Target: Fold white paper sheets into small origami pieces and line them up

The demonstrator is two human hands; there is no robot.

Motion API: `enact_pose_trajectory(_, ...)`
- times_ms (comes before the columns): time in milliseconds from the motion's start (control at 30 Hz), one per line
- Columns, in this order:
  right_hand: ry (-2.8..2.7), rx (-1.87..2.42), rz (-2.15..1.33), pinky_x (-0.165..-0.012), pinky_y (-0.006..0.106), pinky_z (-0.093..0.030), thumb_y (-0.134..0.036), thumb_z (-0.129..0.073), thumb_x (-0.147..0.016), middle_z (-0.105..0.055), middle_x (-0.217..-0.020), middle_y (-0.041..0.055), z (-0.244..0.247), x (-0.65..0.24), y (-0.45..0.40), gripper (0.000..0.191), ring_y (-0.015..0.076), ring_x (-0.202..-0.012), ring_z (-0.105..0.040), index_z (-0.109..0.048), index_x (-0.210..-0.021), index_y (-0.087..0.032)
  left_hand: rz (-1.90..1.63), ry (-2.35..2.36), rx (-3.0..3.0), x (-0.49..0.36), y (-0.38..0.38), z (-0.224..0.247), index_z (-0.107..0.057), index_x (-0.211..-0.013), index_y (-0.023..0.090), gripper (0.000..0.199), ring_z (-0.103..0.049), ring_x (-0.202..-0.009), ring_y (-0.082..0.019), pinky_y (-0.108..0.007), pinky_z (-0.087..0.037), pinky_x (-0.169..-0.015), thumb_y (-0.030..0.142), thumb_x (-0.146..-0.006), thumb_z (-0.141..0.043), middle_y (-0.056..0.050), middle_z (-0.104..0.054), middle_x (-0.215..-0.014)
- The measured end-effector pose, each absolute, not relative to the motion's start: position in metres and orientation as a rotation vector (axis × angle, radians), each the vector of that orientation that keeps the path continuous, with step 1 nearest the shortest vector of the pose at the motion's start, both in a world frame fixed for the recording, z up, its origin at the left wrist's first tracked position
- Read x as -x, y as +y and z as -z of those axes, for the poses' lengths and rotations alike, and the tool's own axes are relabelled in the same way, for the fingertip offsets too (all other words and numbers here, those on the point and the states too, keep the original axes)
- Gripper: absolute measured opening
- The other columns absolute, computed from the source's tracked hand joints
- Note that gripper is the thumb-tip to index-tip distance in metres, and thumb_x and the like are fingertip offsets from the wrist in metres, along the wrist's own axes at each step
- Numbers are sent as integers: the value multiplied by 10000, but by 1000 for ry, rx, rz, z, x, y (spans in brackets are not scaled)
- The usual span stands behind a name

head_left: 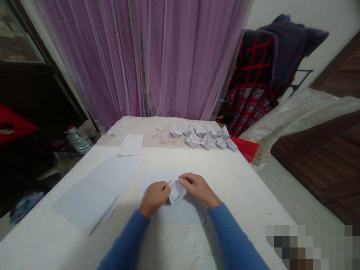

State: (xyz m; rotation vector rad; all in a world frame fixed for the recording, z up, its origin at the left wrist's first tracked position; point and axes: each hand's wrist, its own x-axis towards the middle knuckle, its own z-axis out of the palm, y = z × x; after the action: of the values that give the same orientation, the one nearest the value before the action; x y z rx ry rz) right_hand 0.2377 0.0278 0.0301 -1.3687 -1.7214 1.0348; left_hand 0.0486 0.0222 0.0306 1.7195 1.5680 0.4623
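Between my two hands is a small folded white paper (177, 192), partly opened into a pocket shape. My left hand (155, 195) is closed on its left edge, thumb on top. My right hand (199, 187) pinches the upper right corner between thumb and fingers. Beneath them a pale paper sheet (180, 215) lies flat on the table. Further back on the right stand several folded paper boats (208, 141) in two rows.
A stack of large white sheets (98, 191) lies on the left of the white table (242, 232). Behind it rests a smaller folded paper (131, 144). A red item (245, 148) sticks out at the right edge. Purple curtains (180, 56) hang behind; a water bottle (79, 139) stands at left.
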Motion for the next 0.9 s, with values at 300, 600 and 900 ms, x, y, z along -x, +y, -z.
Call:
enact_pose_trajectory(300,-1965,1454,-841,-506,197,-326,-246,-576,-731,-619,-590,-18,-54,-233,37,151,115,-567,-517,-715,-692,-203,-403,1553,-1906,-50,17,-39,-539,-540,196,260,-502,-515,-132,-231,-266,-518,245,-772,-432,23,-511,-451)
enact_pose_trajectory(600,-1793,1461,-830,-512,199,-336,-308,-530,-771,-583,-572,-26,-23,-230,37,223,112,-564,-494,-691,-680,-185,-423,1458,-1802,-48,20,-30,-582,-574,180,323,-529,-513,-136,-228,-330,-530,315,-811,-410,11,-544,-477)
enact_pose_trajectory(900,-1630,1552,-898,-551,235,-400,-329,-499,-781,-649,-621,10,1,-237,39,278,151,-606,-564,-708,-685,-173,-683,1140,-1708,-36,24,-27,-624,-1214,225,439,-601,-979,-168,-208,-455,-644,346,-799,-547,-82,-556,-1316)
